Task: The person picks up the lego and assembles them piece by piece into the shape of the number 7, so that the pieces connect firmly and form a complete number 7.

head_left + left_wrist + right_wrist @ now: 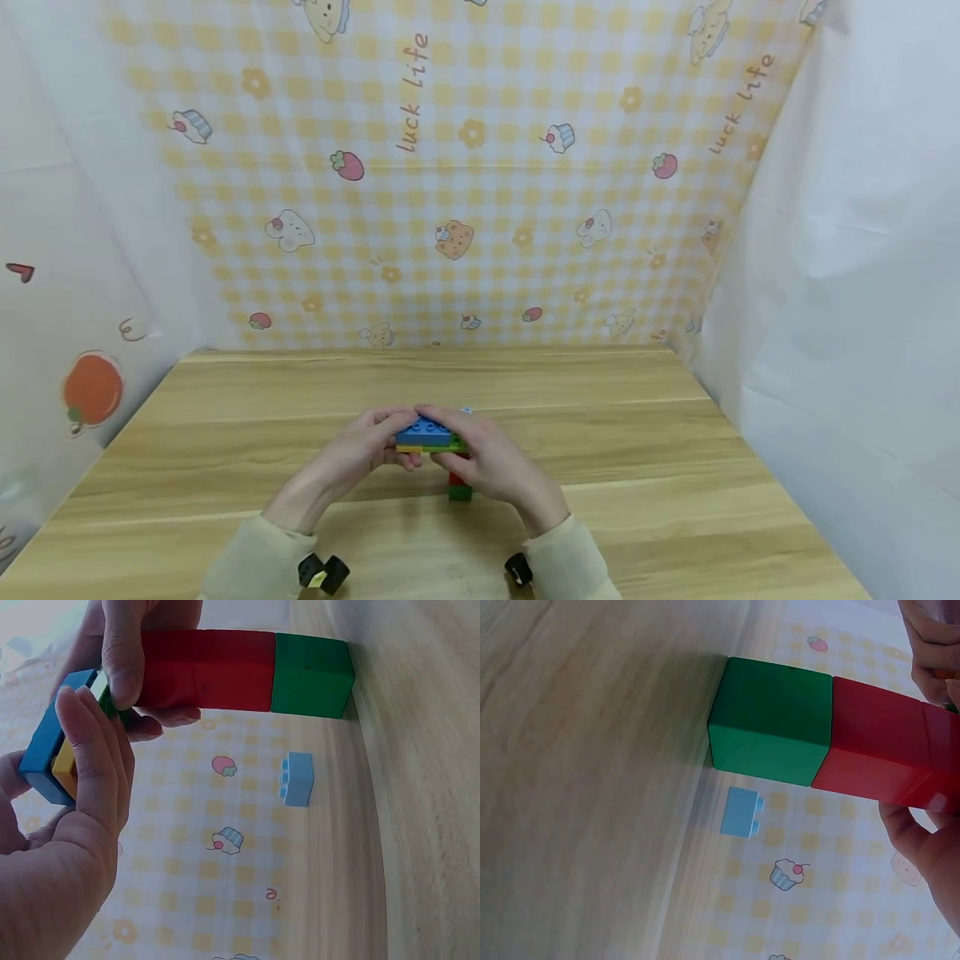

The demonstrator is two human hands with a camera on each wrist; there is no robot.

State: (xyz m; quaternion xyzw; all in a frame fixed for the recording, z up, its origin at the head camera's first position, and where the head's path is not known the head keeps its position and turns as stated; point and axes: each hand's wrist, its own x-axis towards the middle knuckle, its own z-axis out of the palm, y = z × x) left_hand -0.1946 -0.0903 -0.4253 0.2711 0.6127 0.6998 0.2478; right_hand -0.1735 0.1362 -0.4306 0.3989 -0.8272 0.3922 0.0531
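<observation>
A blue brick (423, 432) with studs lies on top, with a yellow brick (66, 769) and a green piece (457, 443) just under it. From the left, my left hand (377, 437) grips the blue and yellow bricks between thumb and fingers. On the other side, my right hand (491, 457) holds the green end, its fingers curled about the top of the column. That column stands upright on the table: red bricks (210, 669) above a green brick (312, 675). The palm sides are partly hidden.
A light blue brick (298, 779) stands on the wooden table (637, 467) behind the column. A checked yellow cloth (510, 192) hangs along the table's back edge, and white sheets (840, 275) close off the sides.
</observation>
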